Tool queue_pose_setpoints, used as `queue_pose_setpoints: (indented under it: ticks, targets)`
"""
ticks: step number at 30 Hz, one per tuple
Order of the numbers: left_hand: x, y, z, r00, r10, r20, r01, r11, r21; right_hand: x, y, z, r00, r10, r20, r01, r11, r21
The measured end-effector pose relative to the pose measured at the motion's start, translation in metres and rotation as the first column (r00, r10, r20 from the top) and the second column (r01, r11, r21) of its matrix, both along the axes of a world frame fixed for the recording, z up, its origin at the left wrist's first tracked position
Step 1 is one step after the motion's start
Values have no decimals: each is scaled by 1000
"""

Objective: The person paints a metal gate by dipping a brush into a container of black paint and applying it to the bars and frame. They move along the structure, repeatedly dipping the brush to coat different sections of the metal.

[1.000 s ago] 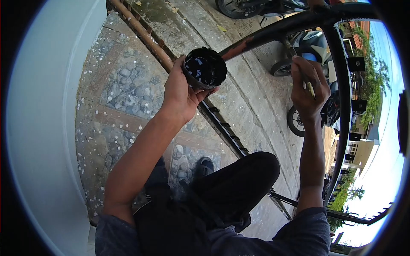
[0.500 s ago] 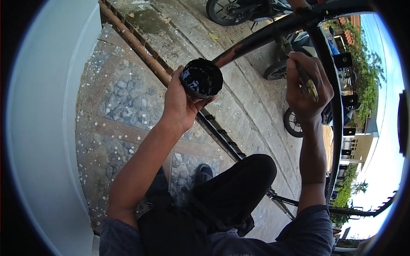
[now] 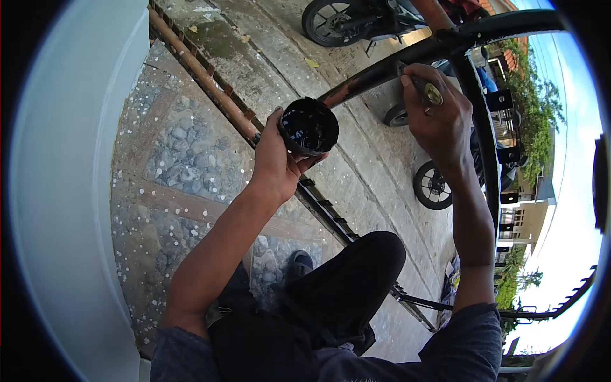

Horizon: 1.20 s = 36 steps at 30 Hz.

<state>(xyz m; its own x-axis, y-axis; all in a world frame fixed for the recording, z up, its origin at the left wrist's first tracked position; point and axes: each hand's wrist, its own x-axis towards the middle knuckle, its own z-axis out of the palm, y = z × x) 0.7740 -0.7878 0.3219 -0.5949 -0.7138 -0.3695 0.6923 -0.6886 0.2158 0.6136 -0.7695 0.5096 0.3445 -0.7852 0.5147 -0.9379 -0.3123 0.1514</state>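
My left hand [image 3: 277,156] is wrapped round a small round tub of black paint [image 3: 309,127], its open top facing me. Wet, glossy paint shows inside, and dark smears mark the fingertips. In my right hand [image 3: 444,121] is a paintbrush [image 3: 429,93], gripped by its handle with the tip toward the metal frame. The brush tip is right at a black tubular bar [image 3: 382,71] of that frame. Much of this bar is black, while a reddish-brown stretch [image 3: 340,94] shows at its lower end, just beyond the tub.
A brown pipe rail [image 3: 207,86] with black parts runs diagonally across the paint-spotted stone floor [image 3: 181,140]. To the left rises a pale wall [image 3: 70,165]. Motorcycles [image 3: 334,25] stand beyond the frame. An upright black bar with tabs [image 3: 487,146] is beside my right arm.
My right hand has moved left with the paintbrush, bringing its tip to the bar. My left hand and the paint tub have shifted slightly right and down in the view, which has also shifted.
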Motion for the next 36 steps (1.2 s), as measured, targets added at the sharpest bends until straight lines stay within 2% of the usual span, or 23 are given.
queue_pose_setpoints:
  ticks: [2, 3, 6, 10, 11, 19, 22, 26, 28, 31, 36]
  targets:
    - [0, -1, 2, 1000, 6, -12, -6, 1000, 16, -4, -7, 10, 999, -1, -51, -3, 996, -85]
    - [0, -1, 3, 1000, 7, -14, -6, 1000, 24, -2, -5, 15, 981, 32, -190, -57, 990, -130]
    - [0, -3, 2, 1000, -8, -21, 8, 1000, 25, 16, -4, 20, 885, 43, -463, -11, 997, 71]
    - [-1, -3, -4, 998, -11, -60, 13, 1000, 26, 19, -25, 27, 757, -102, -646, 162, 986, 33]
    - [-1, -3, -3, 999, -10, -53, 12, 999, 31, 22, -24, 28, 748, -84, -658, 156, 986, 52]
    - [3, -5, -4, 998, -20, -59, 21, 1000, 11, 21, -9, 45, 741, -53, -670, 164, 981, 104]
    - [1, -5, -4, 998, -23, -52, 24, 999, 28, 29, 2, 46, 789, -32, -613, 135, 983, 123]
    - [1, -2, 1, 999, -41, -30, 41, 999, 8, 16, 3, 48, 791, -61, -608, 158, 982, 107]
    - [1, -2, -1, 998, -42, -41, 42, 999, 9, 14, 16, 57, 810, -56, -584, 129, 988, 84]
    - [0, -4, -6, 998, -37, -55, 36, 999, -12, 4, 28, 58, 877, -7, -481, 1, 1000, -13]
    - [0, 0, 1, 999, -18, -49, 19, 1000, 18, -28, 36, 33, 916, 63, -395, -89, 995, -47]
